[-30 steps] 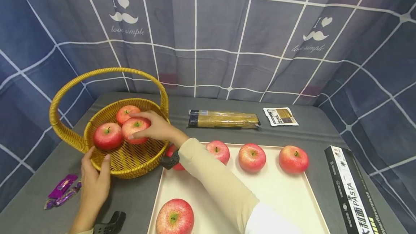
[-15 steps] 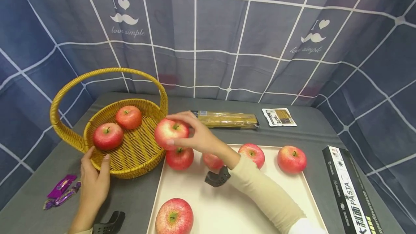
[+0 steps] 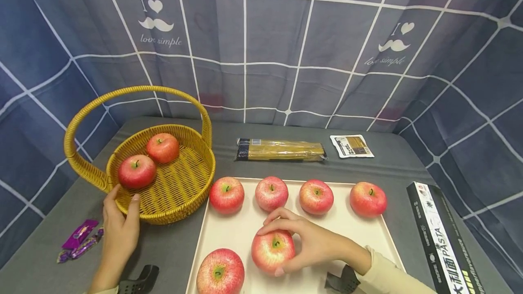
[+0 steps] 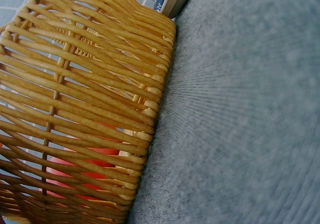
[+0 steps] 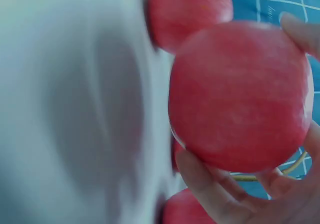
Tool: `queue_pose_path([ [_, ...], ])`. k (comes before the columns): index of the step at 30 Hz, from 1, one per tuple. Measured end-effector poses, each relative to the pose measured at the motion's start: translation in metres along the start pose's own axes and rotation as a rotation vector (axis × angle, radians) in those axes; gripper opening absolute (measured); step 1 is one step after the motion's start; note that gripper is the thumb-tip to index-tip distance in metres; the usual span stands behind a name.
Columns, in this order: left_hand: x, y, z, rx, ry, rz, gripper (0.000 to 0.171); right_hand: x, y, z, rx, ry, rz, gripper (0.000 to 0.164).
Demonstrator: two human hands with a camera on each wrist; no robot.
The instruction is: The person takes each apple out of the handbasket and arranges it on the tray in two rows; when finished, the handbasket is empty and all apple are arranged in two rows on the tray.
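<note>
A red apple [image 3: 273, 251] is held by my right hand [image 3: 312, 241] over the cream tray [image 3: 339, 235]. In the right wrist view the same apple [image 5: 240, 96] fills the middle, with fingers and thumb around its sides and a shadow on the tray. My left hand [image 3: 119, 230] grips the near left rim of the yellow woven basket [image 3: 180, 189]. Two apples lie inside the basket, one redder [image 3: 136, 171] and one more orange [image 3: 163, 147]. The left wrist view shows the basket's woven side [image 4: 85, 93], with no hand visible there.
Several apples line the tray's back edge, the leftmost apple [image 3: 226, 195] near the basket; another apple [image 3: 220, 272] sits front left. Behind lie a spaghetti pack [image 3: 282, 149] and a small packet [image 3: 352, 146]. A pasta box [image 3: 443, 239] is right, purple-wrapped sweets [image 3: 81, 239] left.
My right hand has lifted an apple out of the basket and carried it right and toward me, over the tray. The left hand has stayed at the basket rim.
</note>
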State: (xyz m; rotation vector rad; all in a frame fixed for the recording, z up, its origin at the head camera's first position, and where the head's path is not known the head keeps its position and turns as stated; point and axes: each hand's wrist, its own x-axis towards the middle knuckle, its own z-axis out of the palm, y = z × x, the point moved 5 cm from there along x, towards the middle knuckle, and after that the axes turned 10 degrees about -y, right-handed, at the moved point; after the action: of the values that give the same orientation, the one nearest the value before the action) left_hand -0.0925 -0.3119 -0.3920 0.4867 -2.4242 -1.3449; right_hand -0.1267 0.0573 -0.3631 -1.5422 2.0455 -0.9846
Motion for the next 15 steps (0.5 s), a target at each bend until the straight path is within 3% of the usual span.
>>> queue_pose_path([
  [4, 0.001, -0.001, 0.001, 0.000, 0.003, 0.007, 0.058, -0.013, -0.003, 0.012, -0.007, -0.071, -0.043, 0.059],
  [10, 0.000, 0.000, 0.001, 0.003, 0.009, 0.002, 0.057, -0.019, -0.006, 0.025, -0.034, -0.103, -0.063, 0.055],
  [15, 0.000, 0.000, 0.001, 0.001, 0.007, -0.002, 0.057, -0.020, -0.006, 0.035, 0.005, -0.170, -0.014, 0.055],
])
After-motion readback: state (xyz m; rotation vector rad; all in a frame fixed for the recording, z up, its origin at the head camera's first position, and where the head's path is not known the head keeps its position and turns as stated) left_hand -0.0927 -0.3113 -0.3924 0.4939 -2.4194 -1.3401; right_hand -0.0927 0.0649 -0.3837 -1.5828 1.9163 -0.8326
